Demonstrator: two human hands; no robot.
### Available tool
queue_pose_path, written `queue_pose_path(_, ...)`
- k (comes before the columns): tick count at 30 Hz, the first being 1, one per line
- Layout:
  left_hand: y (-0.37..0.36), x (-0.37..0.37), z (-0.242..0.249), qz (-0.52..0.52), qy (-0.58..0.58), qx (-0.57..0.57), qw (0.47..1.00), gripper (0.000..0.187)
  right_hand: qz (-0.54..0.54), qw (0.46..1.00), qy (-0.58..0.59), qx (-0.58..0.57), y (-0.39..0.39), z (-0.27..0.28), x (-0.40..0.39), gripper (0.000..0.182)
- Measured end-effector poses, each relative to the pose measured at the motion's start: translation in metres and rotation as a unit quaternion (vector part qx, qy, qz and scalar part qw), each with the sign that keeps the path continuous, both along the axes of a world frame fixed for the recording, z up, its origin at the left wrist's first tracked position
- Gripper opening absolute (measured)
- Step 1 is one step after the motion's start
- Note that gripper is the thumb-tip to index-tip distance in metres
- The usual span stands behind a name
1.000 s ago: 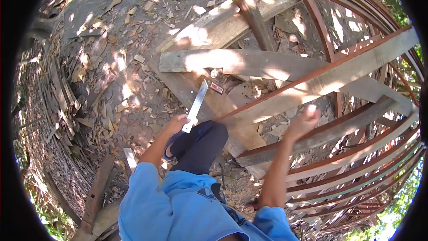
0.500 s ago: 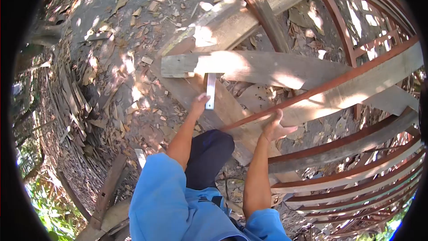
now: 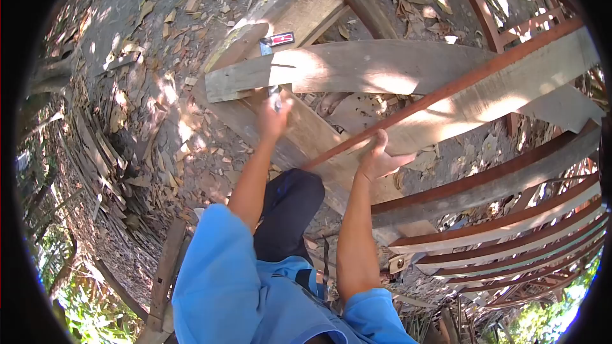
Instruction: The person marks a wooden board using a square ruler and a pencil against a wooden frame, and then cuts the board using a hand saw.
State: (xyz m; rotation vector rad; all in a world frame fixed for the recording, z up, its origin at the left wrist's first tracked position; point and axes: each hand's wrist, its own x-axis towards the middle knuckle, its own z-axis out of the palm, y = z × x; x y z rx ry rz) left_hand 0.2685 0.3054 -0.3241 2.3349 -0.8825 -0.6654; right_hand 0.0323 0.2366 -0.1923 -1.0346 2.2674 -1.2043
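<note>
My left hand (image 3: 274,118), slightly blurred, grips the end of a try square's metal blade (image 3: 274,92). The blade passes out of sight beneath a grey weathered plank (image 3: 319,64). Past the plank's far edge shows the square's black-and-red handle (image 3: 278,39). My right hand (image 3: 381,160) is open, thumb up and fingers stretched to the right, touching the lower side of a long board with a reddish-brown edge (image 3: 459,118). That board slants up to the right, its near end by my knee (image 3: 293,197).
Thick timber beams (image 3: 306,9) lie across the ground at the top. Several red-edged boards (image 3: 497,216) are spread at the right. Split wood strips (image 3: 105,146) heap at the left, and leaves and wood chips (image 3: 185,121) litter the ground.
My left hand has pushed the try square away from me, so its handle now shows past the grey plank. My right hand keeps its place at the red-edged board. The whole view has shifted slightly.
</note>
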Motion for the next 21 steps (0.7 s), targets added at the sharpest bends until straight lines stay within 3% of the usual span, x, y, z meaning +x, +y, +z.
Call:
queue_pose_path(1,0.007,-0.019,0.011,-0.073,0.179,-0.058,0.979,0.065,0.003,1.0,0.017,-0.006,0.0,-0.004,-0.002,0.112)
queue_pose_path(2,0.015,-0.037,0.022,-0.142,0.351,-0.113,0.919,0.074,0.007,0.999,0.034,-0.012,0.001,-0.01,-0.004,0.112)
queue_pose_path(4,0.014,-0.083,0.07,-0.274,0.281,-0.113,0.913,0.086,0.011,0.999,0.031,-0.035,0.002,-0.014,-0.004,0.111)
queue_pose_path(6,0.01,-0.121,0.082,-0.265,0.279,-0.135,0.913,0.087,0.005,1.0,0.013,-0.028,0.004,-0.01,-0.002,0.109)
queue_pose_path(10,0.003,-0.147,0.057,-0.257,0.236,-0.096,0.932,0.087,0.02,0.997,0.047,-0.051,0.002,-0.018,-0.005,0.107)
queue_pose_path(13,0.011,-0.149,0.049,-0.252,0.221,-0.054,0.941,0.084,0.007,0.999,0.046,-0.018,0.003,-0.013,-0.003,0.106)
queue_pose_path(16,0.007,-0.147,0.049,-0.251,0.194,-0.041,0.948,0.078,0.039,0.999,-0.031,-0.015,0.004,0.001,-0.003,0.108)
queue_pose_path(21,0.008,-0.146,0.056,-0.256,0.173,-0.058,0.949,0.072,0.009,0.999,-0.011,-0.032,0.003,-0.01,-0.004,0.107)
